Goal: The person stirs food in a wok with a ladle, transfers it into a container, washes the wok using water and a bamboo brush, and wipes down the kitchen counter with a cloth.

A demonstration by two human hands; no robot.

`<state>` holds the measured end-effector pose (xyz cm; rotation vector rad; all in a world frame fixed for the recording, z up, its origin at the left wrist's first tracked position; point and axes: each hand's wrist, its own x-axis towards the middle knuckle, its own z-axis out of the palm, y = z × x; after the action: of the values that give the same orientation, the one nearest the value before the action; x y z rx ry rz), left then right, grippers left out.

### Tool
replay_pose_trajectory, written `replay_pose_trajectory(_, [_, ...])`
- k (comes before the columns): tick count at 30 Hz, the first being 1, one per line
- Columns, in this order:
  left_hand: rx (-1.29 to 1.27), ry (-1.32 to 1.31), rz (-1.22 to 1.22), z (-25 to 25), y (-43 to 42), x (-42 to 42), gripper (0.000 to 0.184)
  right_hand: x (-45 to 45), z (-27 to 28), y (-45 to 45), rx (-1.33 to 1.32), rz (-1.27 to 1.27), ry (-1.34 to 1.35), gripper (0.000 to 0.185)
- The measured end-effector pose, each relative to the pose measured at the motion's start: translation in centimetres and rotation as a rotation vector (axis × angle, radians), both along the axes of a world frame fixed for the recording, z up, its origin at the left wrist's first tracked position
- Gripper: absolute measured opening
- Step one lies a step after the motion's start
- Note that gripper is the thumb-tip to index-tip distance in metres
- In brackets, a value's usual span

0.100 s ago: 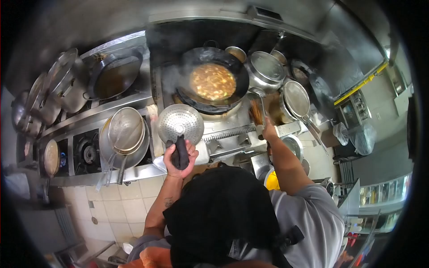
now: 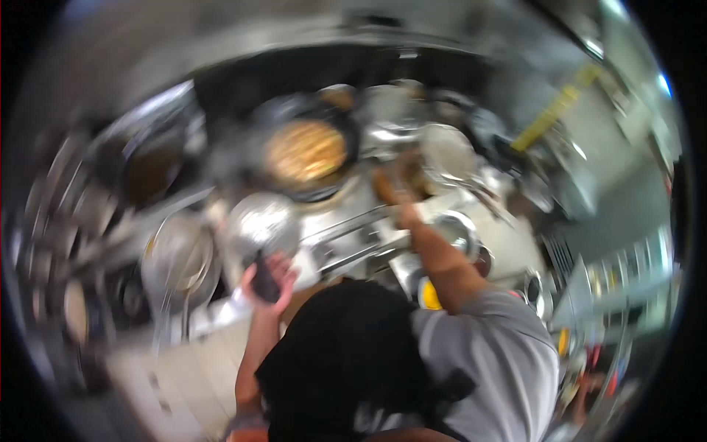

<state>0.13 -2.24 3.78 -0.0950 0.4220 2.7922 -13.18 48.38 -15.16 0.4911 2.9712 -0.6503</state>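
My left hand is wrapped round the dark handle of a round metal skimmer, which is held in front of the wok. The dark wok stands on the stove with chunky reddish-brown food in it. To its right, my right hand is closed on the handle of a utensil that is blurred. A brown brush-like thing shows just beyond that hand. The whole view is smeared by motion.
Sieves and a bowl lie on the burners at the left, near a second dark pan. Right of the wok are a metal pot and a round strainer. A yellow pipe runs at the upper right.
The view has turned and blurred, so the wok and both hands appear further left. Both hands keep their hold, and the skimmer is still in front of the wok.
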Motion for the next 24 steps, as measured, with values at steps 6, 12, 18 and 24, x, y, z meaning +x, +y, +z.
replay_pose_trajectory(6, [0.037,-0.11,-0.144,-1.5,4.1,-0.7,0.054,4.7,11.8,1.5,-0.016,-0.138,-0.245,0.065])
replay_pose_trajectory(12, [-0.354,-0.033,-0.484,-6.1,7.2,-3.2,0.049,12.8,14.2,2.3,0.111,-0.094,0.182,0.077])
replay_pose_trajectory(18, [-0.457,0.004,-0.765,-2.3,16.1,-1.4,0.048,30.7,10.3,-4.8,-0.151,0.02,0.06,0.044])
replay_pose_trajectory(24, [-0.625,0.258,-0.925,-2.2,21.8,2.3,0.066,49.4,2.6,-12.1,-0.363,-0.282,-0.059,0.041])
